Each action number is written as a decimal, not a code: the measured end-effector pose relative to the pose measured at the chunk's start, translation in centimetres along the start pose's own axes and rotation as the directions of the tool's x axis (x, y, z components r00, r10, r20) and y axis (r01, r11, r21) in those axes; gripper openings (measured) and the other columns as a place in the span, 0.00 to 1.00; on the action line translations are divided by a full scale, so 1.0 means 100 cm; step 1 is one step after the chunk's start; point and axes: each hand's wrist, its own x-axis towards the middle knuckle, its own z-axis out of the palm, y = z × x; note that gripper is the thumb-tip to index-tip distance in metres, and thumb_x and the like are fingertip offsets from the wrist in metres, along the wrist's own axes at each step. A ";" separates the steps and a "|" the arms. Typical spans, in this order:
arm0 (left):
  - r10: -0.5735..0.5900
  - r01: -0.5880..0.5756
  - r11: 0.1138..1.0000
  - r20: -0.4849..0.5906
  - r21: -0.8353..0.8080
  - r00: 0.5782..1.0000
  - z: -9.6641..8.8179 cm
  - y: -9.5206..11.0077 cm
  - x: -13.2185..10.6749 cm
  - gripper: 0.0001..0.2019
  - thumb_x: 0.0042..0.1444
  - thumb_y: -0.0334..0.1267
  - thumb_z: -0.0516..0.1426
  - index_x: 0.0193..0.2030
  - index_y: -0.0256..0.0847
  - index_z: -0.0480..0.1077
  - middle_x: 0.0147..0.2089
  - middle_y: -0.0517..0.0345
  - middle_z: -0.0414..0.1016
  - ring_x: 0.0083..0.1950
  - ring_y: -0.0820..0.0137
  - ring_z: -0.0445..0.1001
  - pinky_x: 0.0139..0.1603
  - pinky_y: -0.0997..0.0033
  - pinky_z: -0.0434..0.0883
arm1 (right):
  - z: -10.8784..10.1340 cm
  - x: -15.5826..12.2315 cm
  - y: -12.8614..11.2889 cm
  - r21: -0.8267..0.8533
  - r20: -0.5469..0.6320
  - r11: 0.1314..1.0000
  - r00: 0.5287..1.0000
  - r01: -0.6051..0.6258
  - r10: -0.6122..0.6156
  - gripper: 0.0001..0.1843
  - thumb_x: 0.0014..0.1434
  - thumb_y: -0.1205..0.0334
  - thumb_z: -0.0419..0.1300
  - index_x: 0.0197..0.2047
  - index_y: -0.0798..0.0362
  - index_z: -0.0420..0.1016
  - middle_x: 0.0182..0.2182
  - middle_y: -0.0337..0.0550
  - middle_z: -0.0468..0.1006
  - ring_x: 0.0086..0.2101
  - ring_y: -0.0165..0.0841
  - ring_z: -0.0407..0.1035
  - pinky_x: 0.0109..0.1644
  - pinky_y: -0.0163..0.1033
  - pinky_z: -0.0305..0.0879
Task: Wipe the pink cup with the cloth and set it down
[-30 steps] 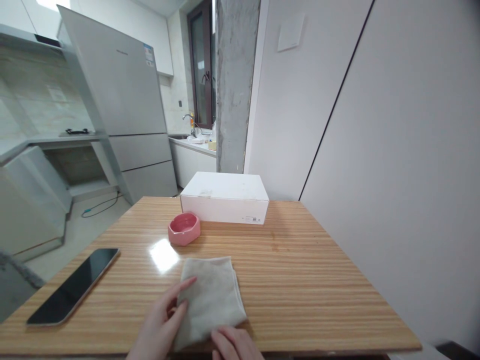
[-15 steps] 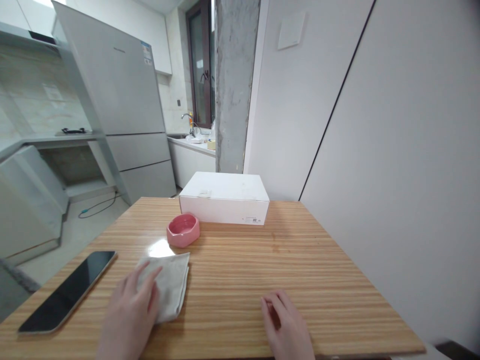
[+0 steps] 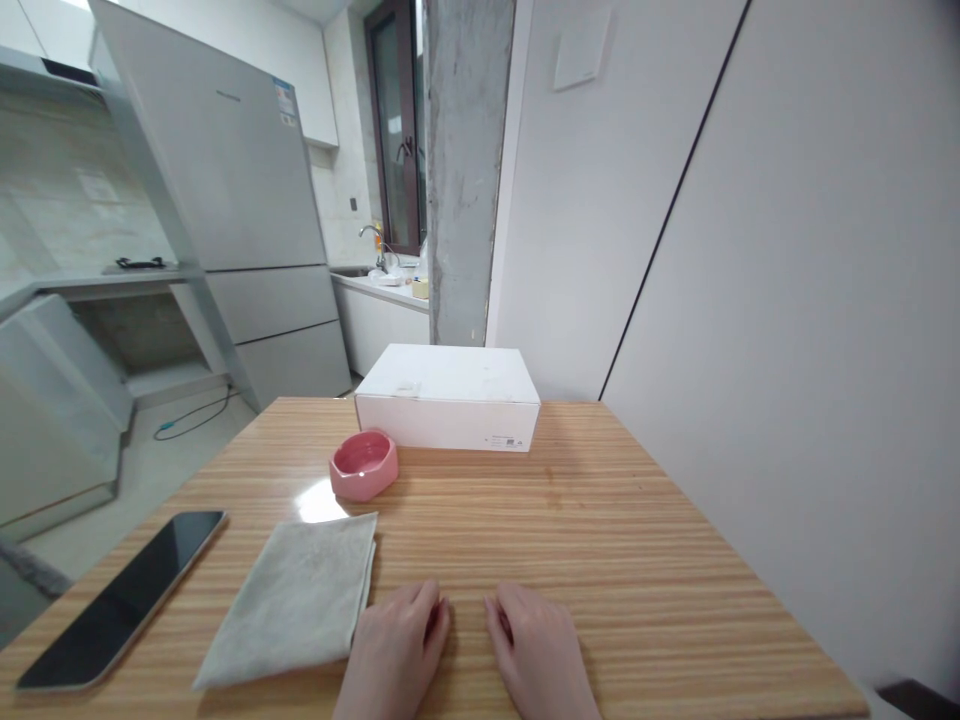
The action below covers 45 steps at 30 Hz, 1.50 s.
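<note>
A folded grey cloth [image 3: 296, 595] lies flat on the wooden table [image 3: 637, 540], to the left of my hands. My left hand [image 3: 394, 645] rests palm down on the table just right of the cloth's edge, fingers loosely together and holding nothing. My right hand [image 3: 536, 650] lies palm down beside it, a small gap between the two, also holding nothing. A pink bowl [image 3: 363, 465] sits beyond the cloth.
A dark tablet [image 3: 120, 598] lies at the table's left edge. A white cardboard box [image 3: 448, 397] stands at the far side behind the bowl. A wall runs along the right; a fridge [image 3: 240, 200] and kitchen counter are beyond the table.
The cloth was slid from the middle to the left and let go. My left hand came off it and both hands now rest side by side at the near edge.
</note>
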 end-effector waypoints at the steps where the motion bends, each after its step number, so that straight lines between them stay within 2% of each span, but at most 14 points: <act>1: 0.004 -0.004 1.000 -0.002 -0.002 1.000 0.000 -0.001 0.000 0.11 0.61 0.32 0.49 0.27 0.43 0.66 0.27 0.61 0.76 0.28 0.70 0.76 0.27 0.74 0.64 | 0.000 -0.001 0.001 0.001 -0.007 1.000 1.000 0.010 -0.010 0.21 0.68 0.61 0.40 0.25 0.50 0.62 0.20 0.37 0.72 0.21 0.30 0.68 0.27 0.34 0.51; 16: 0.008 -0.008 1.000 -0.043 0.001 0.999 0.002 0.000 0.002 0.10 0.59 0.31 0.49 0.27 0.44 0.65 0.26 0.62 0.75 0.27 0.70 0.75 0.26 0.74 0.63 | 0.002 0.000 0.003 -0.006 -0.031 0.999 0.998 0.046 -0.046 0.25 0.70 0.58 0.36 0.25 0.49 0.62 0.20 0.37 0.71 0.21 0.30 0.68 0.26 0.35 0.52; 45: 0.004 -0.003 1.000 -0.029 0.002 1.000 0.003 -0.001 0.001 0.11 0.60 0.32 0.49 0.27 0.44 0.65 0.26 0.62 0.75 0.27 0.70 0.75 0.26 0.74 0.63 | 0.000 0.001 0.001 -0.020 -0.060 0.998 0.997 0.057 -0.058 0.27 0.70 0.56 0.34 0.24 0.49 0.62 0.18 0.37 0.71 0.20 0.29 0.68 0.25 0.34 0.53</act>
